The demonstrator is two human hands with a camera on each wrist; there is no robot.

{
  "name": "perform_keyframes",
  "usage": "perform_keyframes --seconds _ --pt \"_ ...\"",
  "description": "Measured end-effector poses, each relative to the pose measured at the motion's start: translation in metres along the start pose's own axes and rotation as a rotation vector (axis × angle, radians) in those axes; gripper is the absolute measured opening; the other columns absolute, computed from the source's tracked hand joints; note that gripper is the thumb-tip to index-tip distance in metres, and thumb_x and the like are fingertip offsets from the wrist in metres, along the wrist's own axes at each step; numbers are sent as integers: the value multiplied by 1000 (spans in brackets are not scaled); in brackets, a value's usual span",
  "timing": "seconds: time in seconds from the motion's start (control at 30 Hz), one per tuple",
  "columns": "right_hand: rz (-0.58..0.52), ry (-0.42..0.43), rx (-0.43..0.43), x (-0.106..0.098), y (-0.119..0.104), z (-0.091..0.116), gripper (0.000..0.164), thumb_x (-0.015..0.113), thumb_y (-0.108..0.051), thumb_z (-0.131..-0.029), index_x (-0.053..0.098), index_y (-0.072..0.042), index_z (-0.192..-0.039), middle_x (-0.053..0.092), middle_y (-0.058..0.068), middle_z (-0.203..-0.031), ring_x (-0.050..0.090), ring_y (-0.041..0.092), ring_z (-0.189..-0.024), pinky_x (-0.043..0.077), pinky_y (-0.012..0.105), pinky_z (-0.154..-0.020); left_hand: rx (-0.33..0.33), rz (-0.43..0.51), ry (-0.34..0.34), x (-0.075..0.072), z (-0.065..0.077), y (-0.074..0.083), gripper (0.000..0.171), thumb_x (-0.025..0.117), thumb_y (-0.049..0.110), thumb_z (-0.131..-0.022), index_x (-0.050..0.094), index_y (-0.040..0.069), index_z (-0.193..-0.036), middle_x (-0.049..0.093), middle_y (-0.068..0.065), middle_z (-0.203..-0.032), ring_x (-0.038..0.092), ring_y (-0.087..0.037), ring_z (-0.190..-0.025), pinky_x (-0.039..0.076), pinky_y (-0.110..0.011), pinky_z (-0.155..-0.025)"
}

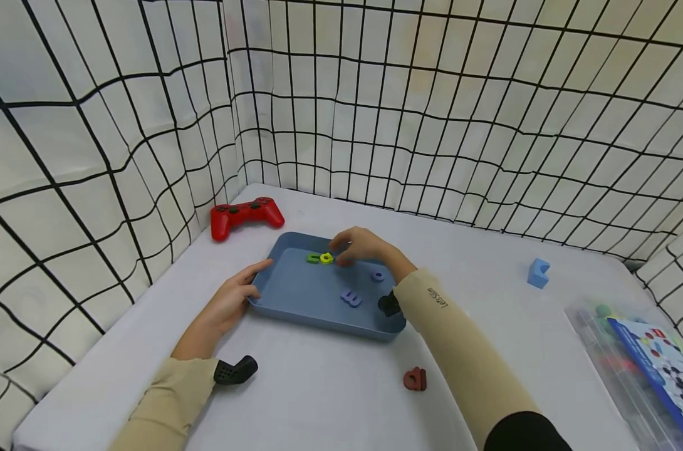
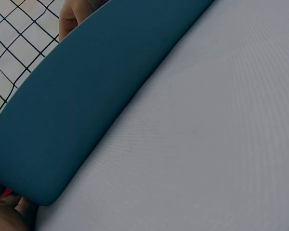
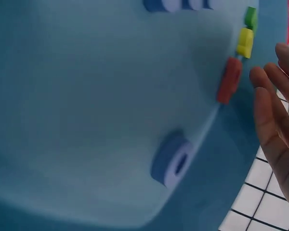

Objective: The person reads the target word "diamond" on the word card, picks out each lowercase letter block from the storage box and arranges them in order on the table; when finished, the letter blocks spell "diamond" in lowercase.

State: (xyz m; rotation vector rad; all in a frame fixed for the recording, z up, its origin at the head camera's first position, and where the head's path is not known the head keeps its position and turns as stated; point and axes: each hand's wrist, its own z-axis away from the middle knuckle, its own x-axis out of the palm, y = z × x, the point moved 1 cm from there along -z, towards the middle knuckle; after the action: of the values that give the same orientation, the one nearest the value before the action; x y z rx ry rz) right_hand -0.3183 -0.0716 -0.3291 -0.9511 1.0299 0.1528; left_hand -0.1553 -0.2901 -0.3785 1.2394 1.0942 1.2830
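"What does the sleeve say?"
"'Let's Slim.' The left hand grips the tray. The right hand is loosely bent, holding nothing, near the red letter lying inside."

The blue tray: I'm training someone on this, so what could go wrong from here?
Holding the tray, the left hand might jolt the letters inside. The right hand, close beside the red letter, could nudge it away from the yellow one. The right sleeve might brush the brown letter outside.
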Motion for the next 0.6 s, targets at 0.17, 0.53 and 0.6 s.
perform_keyframes --seconds 0.17,0.53,0.6 --pt "3 -35 30 9 2 -5 40 60 -11 -75 53 -13 -114 50 -1 -113 52 8 -86 42 21 -68 2 -2 0 1 0 0 65 33 -13 -70 27 5 -132 0 -5 -140 -3 -19 -124 3 -39 -95" --pt "93 -8 15 20 -2 -11 41 60 -11 -76 52 -14 -116 51 0 -114 48 12 -95 40 22 -71 -3 8 -6 -1 0 -1 65 32 -14 -70 27 5 -132 0 -4 -140 -5 -18 -124 2 -39 -95" --pt "106 0 2 21 -3 -11 41 61 -11 -75 53 -13 -115 53 0 -110 47 12 -98 39 22 -73 -1 9 -6 -2 -1 -1 65 32 -14 -70 26 5 -132 0 -4 -140 -5 -18 -124 3 -39 -95"
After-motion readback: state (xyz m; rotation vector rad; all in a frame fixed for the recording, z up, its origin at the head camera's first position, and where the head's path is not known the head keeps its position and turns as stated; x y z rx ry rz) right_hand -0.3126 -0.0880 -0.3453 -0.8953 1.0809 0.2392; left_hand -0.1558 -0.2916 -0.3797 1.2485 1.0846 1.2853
